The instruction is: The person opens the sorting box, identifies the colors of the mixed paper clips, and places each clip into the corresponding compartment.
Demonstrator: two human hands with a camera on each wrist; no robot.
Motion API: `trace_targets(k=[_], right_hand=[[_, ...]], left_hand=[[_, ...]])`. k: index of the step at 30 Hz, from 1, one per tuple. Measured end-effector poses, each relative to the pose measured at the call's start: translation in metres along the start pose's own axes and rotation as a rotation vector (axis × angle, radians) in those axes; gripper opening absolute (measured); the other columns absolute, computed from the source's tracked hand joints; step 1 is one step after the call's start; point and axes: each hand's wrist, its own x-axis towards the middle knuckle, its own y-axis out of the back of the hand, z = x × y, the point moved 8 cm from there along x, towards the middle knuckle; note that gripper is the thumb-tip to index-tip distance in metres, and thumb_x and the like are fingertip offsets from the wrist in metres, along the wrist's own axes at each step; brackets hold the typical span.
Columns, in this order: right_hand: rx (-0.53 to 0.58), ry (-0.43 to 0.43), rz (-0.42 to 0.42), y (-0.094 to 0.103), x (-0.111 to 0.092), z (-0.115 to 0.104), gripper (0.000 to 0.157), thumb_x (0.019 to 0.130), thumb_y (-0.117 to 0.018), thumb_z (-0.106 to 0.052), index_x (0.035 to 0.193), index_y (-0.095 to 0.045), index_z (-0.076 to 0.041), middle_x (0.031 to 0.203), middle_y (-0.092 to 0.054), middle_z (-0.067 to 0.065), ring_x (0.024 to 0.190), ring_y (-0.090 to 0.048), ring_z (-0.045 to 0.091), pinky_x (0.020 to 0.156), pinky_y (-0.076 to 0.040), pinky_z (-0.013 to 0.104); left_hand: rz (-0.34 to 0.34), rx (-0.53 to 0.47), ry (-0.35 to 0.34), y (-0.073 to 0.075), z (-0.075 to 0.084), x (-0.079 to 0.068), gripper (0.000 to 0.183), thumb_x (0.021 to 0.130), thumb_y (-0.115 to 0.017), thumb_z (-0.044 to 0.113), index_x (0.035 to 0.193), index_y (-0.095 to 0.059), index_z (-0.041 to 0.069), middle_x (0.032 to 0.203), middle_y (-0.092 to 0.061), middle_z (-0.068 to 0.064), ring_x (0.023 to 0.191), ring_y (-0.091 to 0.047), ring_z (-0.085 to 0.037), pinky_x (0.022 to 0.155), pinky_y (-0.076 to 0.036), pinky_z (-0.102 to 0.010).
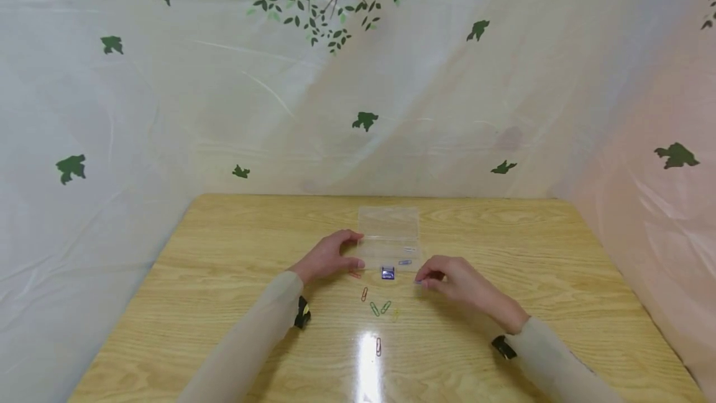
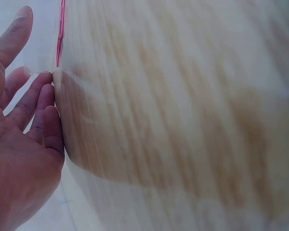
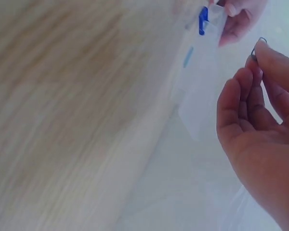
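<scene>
A clear plastic box (image 1: 369,250) lies with its lid (image 1: 388,221) folded back. At the box's left end, my left hand (image 1: 326,258) holds it, thumb by the front corner and fingertips by the hinge side. My right hand (image 1: 461,278) pinches a small blue paper clip (image 1: 418,282) between thumb and index finger, just off the box's front right corner. Inside the box lies a blue paper clip (image 1: 405,262). A dark blue binder clip (image 1: 388,273) is at the front edge. One red paper clip (image 2: 60,33) lies close to my left fingertips.
On the wooden table (image 1: 240,229), in front of the box, are a red paper clip (image 1: 365,294), two green paper clips (image 1: 375,309), a yellow paper clip (image 1: 396,314) and a dark red paper clip (image 1: 378,346). A printed cloth (image 1: 313,98) hangs behind and at both sides.
</scene>
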Motion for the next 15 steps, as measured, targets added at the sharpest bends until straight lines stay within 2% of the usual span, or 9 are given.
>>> trace_targets(k=[3, 8, 15], right_hand=[[-0.014, 0.020, 0.066, 0.006, 0.003, 0.000, 0.010, 0.096, -0.073, -0.003, 0.099, -0.074, -0.012, 0.092, -0.067, -0.008, 0.082, -0.059, 0.006, 0.072, -0.056, 0.025], [-0.014, -0.002, 0.148, 0.013, 0.009, -0.001, 0.010, 0.096, -0.073, -0.002, 0.097, -0.072, -0.012, 0.094, -0.067, -0.006, 0.084, -0.060, 0.008, 0.075, -0.056, 0.027], [0.019, -0.072, 0.197, 0.017, 0.018, -0.002, 0.008, 0.098, -0.071, -0.007, 0.104, -0.075, -0.011, 0.099, -0.071, -0.001, 0.088, -0.064, 0.012, 0.077, -0.058, 0.028]], left_hand=[[-0.001, 0.003, 0.008, 0.000, -0.001, 0.000, 0.063, 0.092, -0.081, 0.029, 0.147, -0.056, 0.011, 0.146, -0.058, -0.008, 0.141, -0.048, -0.029, 0.120, -0.034, -0.046], [0.001, 0.002, 0.016, 0.000, -0.001, 0.001, 0.063, 0.092, -0.081, 0.028, 0.147, -0.056, 0.012, 0.147, -0.057, -0.007, 0.141, -0.047, -0.028, 0.120, -0.033, -0.045], [-0.005, 0.002, 0.006, 0.001, -0.005, 0.006, 0.062, 0.091, -0.082, 0.028, 0.146, -0.057, 0.011, 0.146, -0.058, -0.008, 0.140, -0.048, -0.029, 0.120, -0.034, -0.046]])
